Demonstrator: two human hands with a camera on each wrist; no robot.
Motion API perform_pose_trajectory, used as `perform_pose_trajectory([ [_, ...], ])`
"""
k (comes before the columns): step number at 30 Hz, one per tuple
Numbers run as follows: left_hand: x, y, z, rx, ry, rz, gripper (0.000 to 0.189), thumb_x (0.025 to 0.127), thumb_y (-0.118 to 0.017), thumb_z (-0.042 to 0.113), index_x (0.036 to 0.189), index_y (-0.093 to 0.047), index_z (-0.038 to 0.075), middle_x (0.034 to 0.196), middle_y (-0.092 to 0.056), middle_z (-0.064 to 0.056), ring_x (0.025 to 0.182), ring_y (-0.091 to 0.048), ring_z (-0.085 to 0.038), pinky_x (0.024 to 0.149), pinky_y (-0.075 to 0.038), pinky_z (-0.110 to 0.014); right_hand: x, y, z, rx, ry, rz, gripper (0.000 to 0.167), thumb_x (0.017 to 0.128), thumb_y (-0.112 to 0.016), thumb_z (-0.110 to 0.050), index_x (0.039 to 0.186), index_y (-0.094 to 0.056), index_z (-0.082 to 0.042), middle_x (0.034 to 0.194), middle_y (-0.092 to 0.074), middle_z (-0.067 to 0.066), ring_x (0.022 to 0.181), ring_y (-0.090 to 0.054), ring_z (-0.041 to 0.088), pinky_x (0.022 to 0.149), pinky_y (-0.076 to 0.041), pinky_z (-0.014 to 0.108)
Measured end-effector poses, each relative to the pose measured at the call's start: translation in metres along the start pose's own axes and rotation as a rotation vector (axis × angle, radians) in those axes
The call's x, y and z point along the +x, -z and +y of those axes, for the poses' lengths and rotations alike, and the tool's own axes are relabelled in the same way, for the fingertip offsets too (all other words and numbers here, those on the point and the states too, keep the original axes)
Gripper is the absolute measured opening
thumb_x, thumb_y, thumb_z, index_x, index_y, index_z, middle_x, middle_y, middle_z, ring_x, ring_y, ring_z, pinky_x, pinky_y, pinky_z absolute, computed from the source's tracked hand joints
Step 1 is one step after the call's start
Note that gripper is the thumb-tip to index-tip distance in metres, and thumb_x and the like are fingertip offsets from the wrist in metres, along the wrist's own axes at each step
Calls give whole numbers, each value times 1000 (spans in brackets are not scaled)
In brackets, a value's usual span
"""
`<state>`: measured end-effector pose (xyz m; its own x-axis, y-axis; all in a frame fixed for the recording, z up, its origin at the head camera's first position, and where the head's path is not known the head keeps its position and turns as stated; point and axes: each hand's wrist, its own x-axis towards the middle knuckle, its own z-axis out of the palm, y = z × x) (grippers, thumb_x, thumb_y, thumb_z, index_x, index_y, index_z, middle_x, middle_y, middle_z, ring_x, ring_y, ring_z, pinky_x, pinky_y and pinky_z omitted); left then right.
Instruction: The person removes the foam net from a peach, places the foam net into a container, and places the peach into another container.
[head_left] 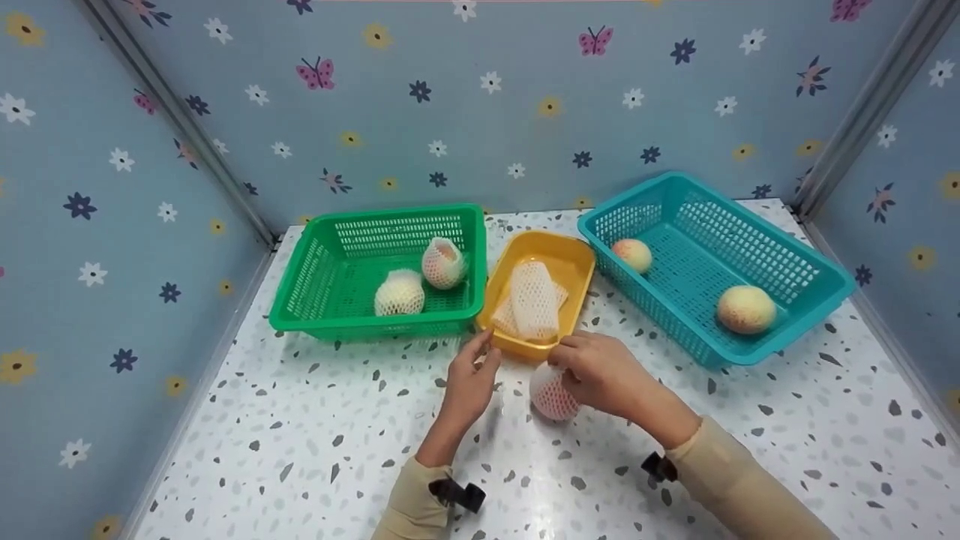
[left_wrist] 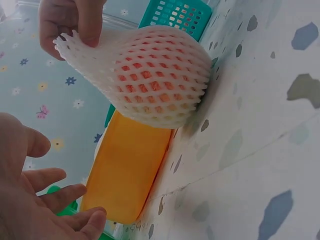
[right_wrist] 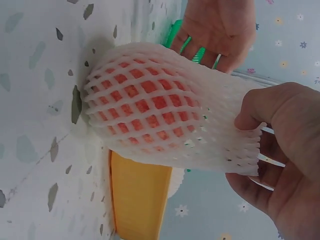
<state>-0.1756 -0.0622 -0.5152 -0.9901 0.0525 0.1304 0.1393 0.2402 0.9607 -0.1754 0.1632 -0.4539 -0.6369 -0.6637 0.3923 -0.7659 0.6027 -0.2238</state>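
1. Beige sleeves (head_left: 739, 480) nearest the head camera, each with a black strap-on unit (head_left: 459, 495) at the wrist.
2. Right hand (head_left: 607, 375): thumb and fingers closed on the loose top end of a white foam net (right_wrist: 227, 122), pinching it.
3. Netted fruit (head_left: 553, 396) sits inside that net, at its bottom end. Position: on the bench (head_left: 300, 450), just in front of the yellow tray, between both hands. Reddish skin shows through the mesh.
4. Left hand (head_left: 471, 382): fingers relaxed and spread, nothing held. Fingertips by the tray's near left corner; can't tell if they touch.
5. Yellow tray (head_left: 521, 347): loose foam nets (head_left: 534, 300) inside, one lying across another.
6. Green basket (head_left: 322, 289), left of tray: two fruits in nets (head_left: 400, 294), both toward its right side.
7. Blue basket (head_left: 675, 259), right of tray, set at an angle: two bare fruits (head_left: 746, 309), yellowish with red blush, well apart.
8. Behind: blue wall panel (head_left: 517, 112), flower and butterfly print.
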Motion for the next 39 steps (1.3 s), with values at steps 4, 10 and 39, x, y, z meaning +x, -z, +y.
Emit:
perform_pose_trajectory([
  [4, 0, -1, 0, 51, -14, -20, 48, 101, -52, 22, 143, -45, 0, 141, -47, -16, 125, -46, -38, 98, -41, -52, 0, 8, 1, 8, 21, 27, 25, 67, -67, 7, 85, -68, -11, 82, -66, 0, 73, -59, 16, 60, -51, 32],
  [10, -1, 1, 1, 75, -17, -29, 47, 101, -53, 22, 143, -46, 2, 141, -47, -15, 125, -46, -38, 99, -41, -54, 8, 19, 1, 17, 41, 33, 24, 69, -68, 5, 88, -69, -10, 82, -66, 0, 73, -59, 16, 61, -51, 32],
  [39, 0, -1, -1, 56, -20, -20, 43, 100, -54, 19, 139, -50, 1, 139, -46, -15, 124, -46, -38, 97, -42, -55, 17, 58, 13, 52, -8, 195, 22, 77, -76, 0, 96, -69, -10, 92, -68, 2, 85, -61, 17, 75, -54, 32],
])
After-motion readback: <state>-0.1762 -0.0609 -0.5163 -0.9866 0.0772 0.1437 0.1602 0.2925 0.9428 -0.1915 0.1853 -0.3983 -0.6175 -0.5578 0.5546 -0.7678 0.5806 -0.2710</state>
